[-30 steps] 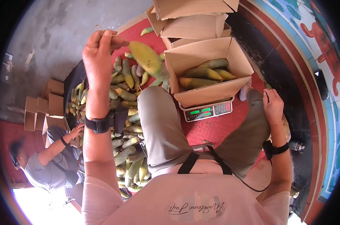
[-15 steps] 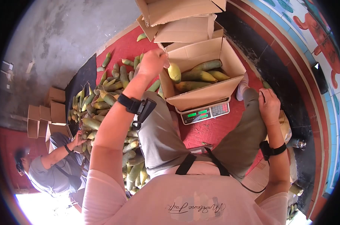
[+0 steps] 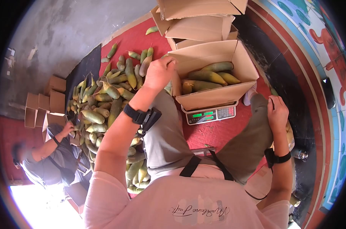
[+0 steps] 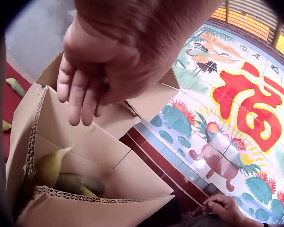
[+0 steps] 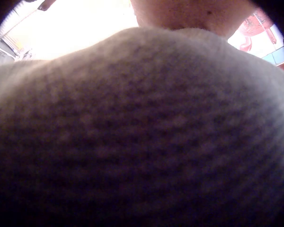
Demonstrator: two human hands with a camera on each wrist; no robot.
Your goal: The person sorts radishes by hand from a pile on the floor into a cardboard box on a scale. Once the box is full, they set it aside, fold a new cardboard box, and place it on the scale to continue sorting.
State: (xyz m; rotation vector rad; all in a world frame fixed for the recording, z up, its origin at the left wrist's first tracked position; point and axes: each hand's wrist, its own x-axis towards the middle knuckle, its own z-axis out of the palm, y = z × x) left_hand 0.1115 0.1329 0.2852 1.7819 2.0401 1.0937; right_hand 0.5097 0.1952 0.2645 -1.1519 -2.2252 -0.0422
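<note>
Above the left edge of an open cardboard box (image 3: 203, 97) is my left hand (image 3: 160, 73). In the left wrist view, the fingers of this hand (image 4: 99, 75) hang down loosely with nothing in them. Below them a yellow-green radish (image 4: 49, 169) lies inside the box, its thin root tip pointing up. Several green radishes (image 3: 207, 76) share the box, which sits on a digital scale (image 3: 210, 115) with lit green displays. My right hand (image 3: 278, 112) rests on my right knee. Grey trouser cloth (image 5: 142, 127) fills most of the right wrist view.
A large pile of green radishes (image 3: 104, 101) covers the floor to the left. More open cardboard boxes (image 3: 197, 28) stand behind the one on the scale. Another person (image 3: 50, 160) reaches into the pile at far left, near small boxes (image 3: 37, 108). A tiled wall (image 4: 246, 123) rises to the right.
My left hand carried a green radish rightward from over the pile to the box and let it go inside. The right hand stayed on the knee.
</note>
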